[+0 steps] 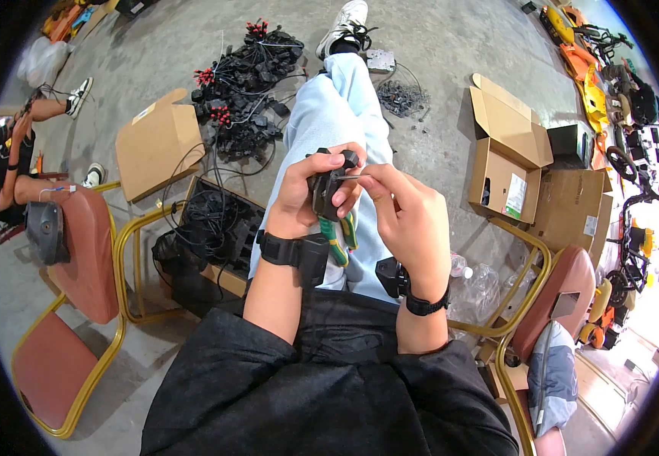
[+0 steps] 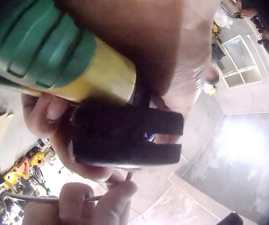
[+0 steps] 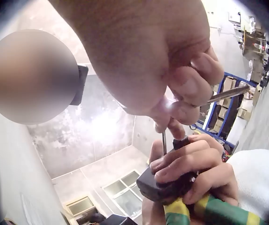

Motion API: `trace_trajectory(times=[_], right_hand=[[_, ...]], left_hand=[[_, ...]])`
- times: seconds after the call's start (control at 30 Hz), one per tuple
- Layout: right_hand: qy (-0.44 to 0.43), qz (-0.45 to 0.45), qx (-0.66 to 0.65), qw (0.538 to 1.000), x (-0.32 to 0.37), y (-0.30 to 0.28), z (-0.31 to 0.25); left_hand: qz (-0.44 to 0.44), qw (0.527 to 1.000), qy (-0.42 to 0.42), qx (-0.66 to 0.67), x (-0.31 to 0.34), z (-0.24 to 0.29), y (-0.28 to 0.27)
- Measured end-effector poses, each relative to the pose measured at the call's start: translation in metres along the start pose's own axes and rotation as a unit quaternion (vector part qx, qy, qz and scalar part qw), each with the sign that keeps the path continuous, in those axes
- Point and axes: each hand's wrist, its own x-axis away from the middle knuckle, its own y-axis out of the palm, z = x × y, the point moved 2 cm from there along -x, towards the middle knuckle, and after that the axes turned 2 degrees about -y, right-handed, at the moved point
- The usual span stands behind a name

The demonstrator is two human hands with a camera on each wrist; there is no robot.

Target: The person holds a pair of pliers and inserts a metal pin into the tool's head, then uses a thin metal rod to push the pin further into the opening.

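Note:
My left hand [image 1: 295, 186] grips a small black plastic part [image 1: 324, 194] in front of my lap, its fingers curled round it. Green-and-yellow handled pliers [image 1: 335, 247] hang from the same hand; their handles [image 3: 228, 213] show below the fingers in the right wrist view. A slot is visible at one end of the black part [image 2: 120, 140] in the left wrist view. My right hand [image 1: 413, 216] pinches a thin metal rod-like tool [image 3: 230, 93] between thumb and fingers. Its slender end [image 3: 164, 143] points at the black part. The tool's tip is hidden there.
Piles of black parts and cables [image 1: 242, 99] lie on the floor ahead to the left. An open cardboard box [image 1: 508, 152] stands to the right, and a box of cables [image 1: 219, 220] to the left. Chairs [image 1: 90, 258] flank me; another person [image 1: 14, 163] sits far left.

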Motion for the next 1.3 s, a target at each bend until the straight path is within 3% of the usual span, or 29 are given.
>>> trace_trajectory(times=[0.4, 0.6, 0.9, 1.07, 1.17, 1.3], right_hand=[[-0.032, -0.007, -0.017, 0.999, 0.000, 0.005, 0.002], [0.009, 0.005, -0.012, 1.000, -0.001, 0.004, 0.001], [0.027, 0.050, -0.036, 0.998, -0.002, 0.007, -0.003], [0.037, 0.068, -0.047, 0.996, -0.003, 0.005, -0.001], [0.039, 0.046, -0.004, 0.998, -0.002, 0.007, 0.000], [0.013, 0.075, -0.025, 0.997, -0.002, 0.010, -0.001]], left_hand=[[0.042, 0.998, -0.007, 0.039, 0.001, 0.002, -0.001], [0.062, 0.989, -0.088, 0.104, 0.002, 0.001, 0.001], [0.061, 0.989, -0.072, 0.111, 0.005, 0.003, 0.001], [0.120, 0.989, -0.027, 0.085, 0.005, 0.003, 0.009], [0.045, 0.995, -0.017, 0.091, 0.002, 0.002, 0.001], [0.089, 0.992, -0.025, 0.089, 0.001, 0.001, 0.004]])
